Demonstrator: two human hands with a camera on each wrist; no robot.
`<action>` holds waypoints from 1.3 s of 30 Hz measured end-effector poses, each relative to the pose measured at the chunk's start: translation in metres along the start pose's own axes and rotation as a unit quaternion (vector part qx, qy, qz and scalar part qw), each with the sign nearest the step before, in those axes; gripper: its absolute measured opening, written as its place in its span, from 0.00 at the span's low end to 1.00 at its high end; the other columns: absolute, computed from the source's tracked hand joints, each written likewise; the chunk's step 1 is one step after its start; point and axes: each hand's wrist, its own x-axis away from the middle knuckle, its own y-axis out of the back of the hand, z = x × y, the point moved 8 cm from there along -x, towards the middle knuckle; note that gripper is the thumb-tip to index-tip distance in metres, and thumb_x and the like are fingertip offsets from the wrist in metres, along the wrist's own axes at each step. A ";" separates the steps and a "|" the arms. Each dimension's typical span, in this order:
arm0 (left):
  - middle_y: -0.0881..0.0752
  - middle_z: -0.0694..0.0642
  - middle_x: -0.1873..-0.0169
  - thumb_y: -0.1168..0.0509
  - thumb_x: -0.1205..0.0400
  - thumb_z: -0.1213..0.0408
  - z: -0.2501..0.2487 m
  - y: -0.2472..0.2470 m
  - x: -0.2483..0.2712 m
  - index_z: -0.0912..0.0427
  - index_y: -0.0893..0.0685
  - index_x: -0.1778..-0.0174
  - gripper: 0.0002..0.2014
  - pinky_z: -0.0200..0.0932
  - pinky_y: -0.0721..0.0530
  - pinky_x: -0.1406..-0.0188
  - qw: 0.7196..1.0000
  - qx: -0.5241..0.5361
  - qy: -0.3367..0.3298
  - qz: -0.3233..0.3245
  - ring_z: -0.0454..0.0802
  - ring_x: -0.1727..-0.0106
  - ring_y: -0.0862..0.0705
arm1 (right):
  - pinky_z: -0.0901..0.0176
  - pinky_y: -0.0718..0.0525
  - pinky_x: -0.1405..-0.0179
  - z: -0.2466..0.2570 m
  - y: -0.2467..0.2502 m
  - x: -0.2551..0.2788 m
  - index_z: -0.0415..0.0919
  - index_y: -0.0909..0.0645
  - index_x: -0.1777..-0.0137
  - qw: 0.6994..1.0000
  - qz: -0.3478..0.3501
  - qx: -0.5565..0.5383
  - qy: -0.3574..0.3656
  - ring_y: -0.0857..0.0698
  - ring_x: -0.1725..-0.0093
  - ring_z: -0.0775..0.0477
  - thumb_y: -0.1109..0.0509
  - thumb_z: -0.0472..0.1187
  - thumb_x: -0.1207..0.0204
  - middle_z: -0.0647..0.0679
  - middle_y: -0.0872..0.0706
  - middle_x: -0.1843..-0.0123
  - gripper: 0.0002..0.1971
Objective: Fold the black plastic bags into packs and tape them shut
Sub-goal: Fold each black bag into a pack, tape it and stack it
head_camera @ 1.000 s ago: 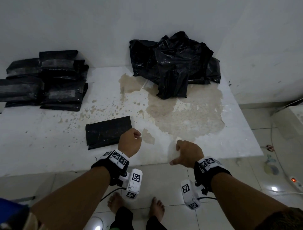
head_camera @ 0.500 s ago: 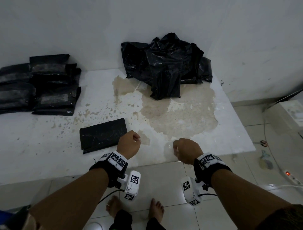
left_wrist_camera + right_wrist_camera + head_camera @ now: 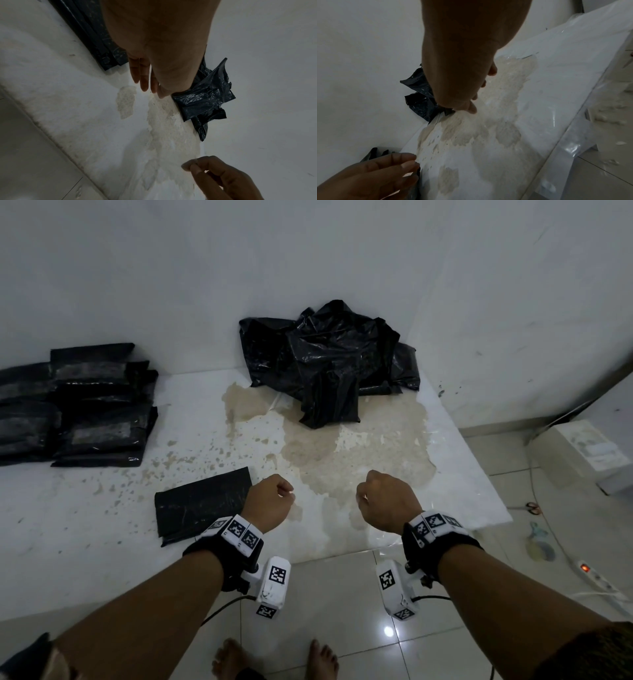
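Observation:
A folded black pack (image 3: pixel 198 508) lies flat near the front of the white table (image 3: pixel 445 474). My left hand (image 3: pixel 274 501) hovers at its right end without touching it, fingers bent down and thumb close to the fingertips (image 3: pixel 402 158); whether it holds anything is unclear. My right hand (image 3: pixel 380 498) hovers beside it over the stained patch. Its thumb and forefinger (image 3: pixel 190 165) pinch together, apparently on a thin clear strip of tape. A heap of loose black bags (image 3: pixel 329 361) lies against the back wall. Finished packs (image 3: pixel 85 412) are stacked at the back left.
The table has a brown stain (image 3: pixel 342 446) in the middle and clear film (image 3: pixel 570 148) hanging off its right edge. On the floor to the right are a white box (image 3: pixel 579 453), scissors (image 3: pixel 532 507) and a power strip (image 3: pixel 589 570). My bare feet (image 3: pixel 274 659) stand at the front edge.
Both hands have moved slightly forward over the table. The right thumb, stuck out to the left a second ago, is now tucked against the forefinger. The pack has not moved.

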 end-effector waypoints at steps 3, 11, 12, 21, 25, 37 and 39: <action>0.14 0.50 0.56 0.32 0.19 0.67 -0.009 0.003 -0.001 0.55 0.17 0.54 0.02 0.37 0.22 0.55 1.000 0.003 -0.009 0.002 0.48 0.51 0.16 | 0.57 0.25 0.62 -0.001 0.001 0.004 0.42 0.14 0.48 1.000 -0.003 0.002 -0.005 0.17 0.52 0.43 0.42 0.45 0.16 0.44 0.18 0.46 0.15; 0.16 0.45 0.48 0.27 0.21 0.58 -0.049 -0.009 0.009 0.53 0.17 0.45 0.11 0.30 0.23 0.58 0.993 0.027 -0.081 0.083 0.42 0.51 0.16 | 0.58 0.28 0.64 0.005 0.011 0.012 0.40 0.14 0.53 1.000 -0.028 0.004 0.012 0.18 0.54 0.44 0.43 0.44 0.16 0.46 0.18 0.49 0.16; 0.17 0.44 0.47 0.26 0.22 0.56 -0.056 -0.012 0.011 0.51 0.17 0.43 0.14 0.30 0.22 0.56 0.990 0.025 -0.096 0.100 0.41 0.48 0.16 | 0.58 0.29 0.65 0.005 0.011 0.014 0.41 0.14 0.53 0.999 -0.029 0.004 0.011 0.18 0.54 0.44 0.43 0.44 0.16 0.46 0.18 0.49 0.16; 0.19 0.38 0.38 0.19 0.31 0.49 -0.094 -0.040 0.029 0.46 0.22 0.35 0.30 0.33 0.22 0.41 0.962 0.049 -0.163 0.212 0.35 0.36 0.21 | 0.59 0.29 0.74 0.016 0.070 0.029 0.41 0.17 0.62 0.979 -0.168 -0.095 0.059 0.19 0.68 0.46 0.43 0.48 0.26 0.49 0.19 0.62 0.16; 0.14 0.44 0.48 0.20 0.28 0.52 -0.113 -0.044 0.033 0.51 0.19 0.43 0.21 0.36 0.19 0.42 0.954 0.069 -0.199 0.213 0.37 0.44 0.17 | 0.59 0.25 0.73 0.024 0.115 0.028 0.44 0.19 0.63 0.962 -0.222 -0.139 0.073 0.23 0.69 0.51 0.40 0.52 0.28 0.53 0.18 0.65 0.14; 0.10 0.61 0.62 0.26 0.22 0.71 -0.055 0.048 0.020 0.65 0.13 0.56 0.03 0.39 0.14 0.56 0.970 0.217 -0.094 0.057 0.46 0.64 0.14 | 0.69 0.33 0.71 0.029 0.137 -0.014 0.51 0.25 0.65 0.925 -0.271 -0.263 -0.023 0.25 0.72 0.60 0.25 0.45 0.24 0.60 0.23 0.73 0.12; 0.11 0.58 0.63 0.25 0.23 0.70 -0.030 0.072 0.019 0.65 0.12 0.58 0.03 0.40 0.15 0.54 0.969 0.238 -0.059 0.004 0.47 0.64 0.14 | 0.72 0.33 0.71 0.037 0.122 -0.029 0.50 0.23 0.65 0.921 -0.246 -0.297 -0.047 0.24 0.71 0.61 0.25 0.46 0.23 0.59 0.23 0.74 0.11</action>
